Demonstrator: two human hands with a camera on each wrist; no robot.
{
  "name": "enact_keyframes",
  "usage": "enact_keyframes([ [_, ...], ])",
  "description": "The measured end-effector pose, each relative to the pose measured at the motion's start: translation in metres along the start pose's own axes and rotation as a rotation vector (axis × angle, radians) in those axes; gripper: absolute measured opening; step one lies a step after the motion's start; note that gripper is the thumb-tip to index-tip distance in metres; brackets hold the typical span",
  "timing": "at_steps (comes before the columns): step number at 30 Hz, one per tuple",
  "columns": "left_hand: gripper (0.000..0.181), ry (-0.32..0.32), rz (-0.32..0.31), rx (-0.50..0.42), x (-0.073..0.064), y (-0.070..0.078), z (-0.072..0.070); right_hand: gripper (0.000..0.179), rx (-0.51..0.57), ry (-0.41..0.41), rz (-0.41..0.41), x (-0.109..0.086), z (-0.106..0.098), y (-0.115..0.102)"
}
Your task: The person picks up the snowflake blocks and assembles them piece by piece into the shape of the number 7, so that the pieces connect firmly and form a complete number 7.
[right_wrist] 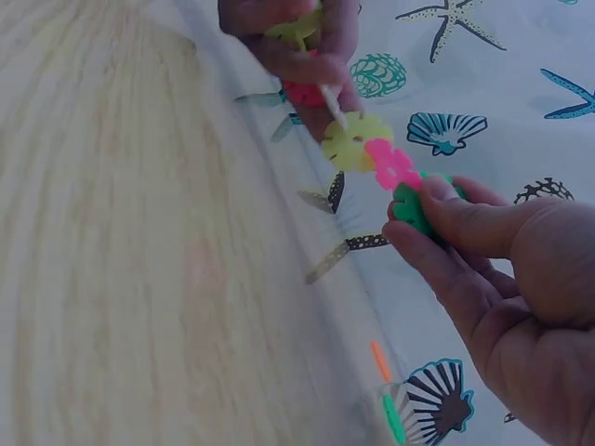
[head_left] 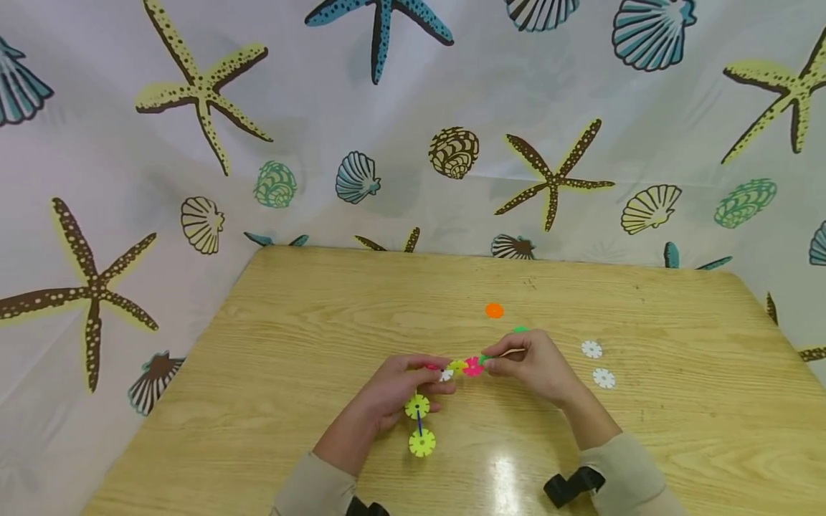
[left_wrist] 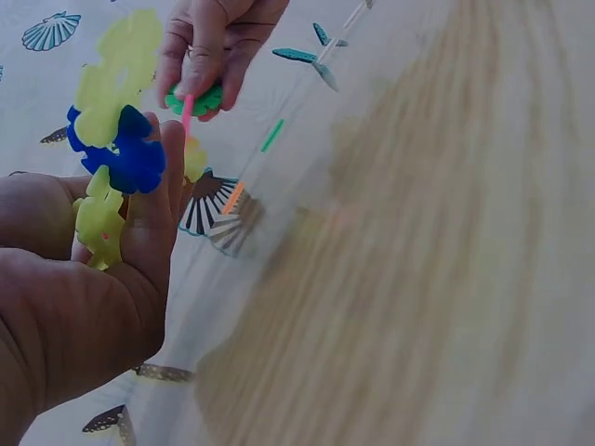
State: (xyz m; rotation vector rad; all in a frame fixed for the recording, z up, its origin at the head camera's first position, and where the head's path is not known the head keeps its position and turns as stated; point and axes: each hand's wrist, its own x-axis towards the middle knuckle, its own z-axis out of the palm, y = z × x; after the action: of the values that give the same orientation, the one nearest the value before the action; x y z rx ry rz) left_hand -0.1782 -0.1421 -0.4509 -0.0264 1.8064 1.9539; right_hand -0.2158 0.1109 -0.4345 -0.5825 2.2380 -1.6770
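A chain of notched plastic discs, linked edge to edge, spans both hands above the table. My left hand (head_left: 396, 390) grips it near a white disc (head_left: 446, 375). From that hand hang a yellow disc (head_left: 422, 443), a blue disc (left_wrist: 138, 158) and another yellow one. Toward the right, the chain runs through a yellow disc (right_wrist: 353, 141) and a pink disc (right_wrist: 391, 165). At its right end, my right hand (head_left: 540, 367) pinches a green disc (right_wrist: 410, 210) between thumb and fingers, touching the pink one. Whether their notches are fully engaged is hard to tell.
On the wooden table (head_left: 310, 315) lie an orange disc (head_left: 494, 310) and a green disc (head_left: 521, 330), partly behind my right hand. Two white discs (head_left: 604, 378) lie farther right. A shell-patterned cloth (head_left: 413, 107) rises behind the table.
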Motion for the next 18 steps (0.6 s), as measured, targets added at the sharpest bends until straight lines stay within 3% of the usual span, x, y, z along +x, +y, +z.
enact_keyframes([
  [6, 0.035, 0.006, 0.010, -0.041, 0.004, -0.002, 0.004, 0.014, -0.040, 0.058, -0.007, -0.002, -0.002, -0.008],
  [12, 0.039, -0.059, 0.026, -0.087, 0.008, 0.000, 0.007, 0.024, 0.064, 0.102, 0.030, -0.002, -0.011, -0.008],
  [18, 0.046, -0.145, 0.012, -0.148, 0.006, 0.007, 0.004, 0.030, 0.126, 0.068, 0.061, -0.001, -0.019, -0.001],
])
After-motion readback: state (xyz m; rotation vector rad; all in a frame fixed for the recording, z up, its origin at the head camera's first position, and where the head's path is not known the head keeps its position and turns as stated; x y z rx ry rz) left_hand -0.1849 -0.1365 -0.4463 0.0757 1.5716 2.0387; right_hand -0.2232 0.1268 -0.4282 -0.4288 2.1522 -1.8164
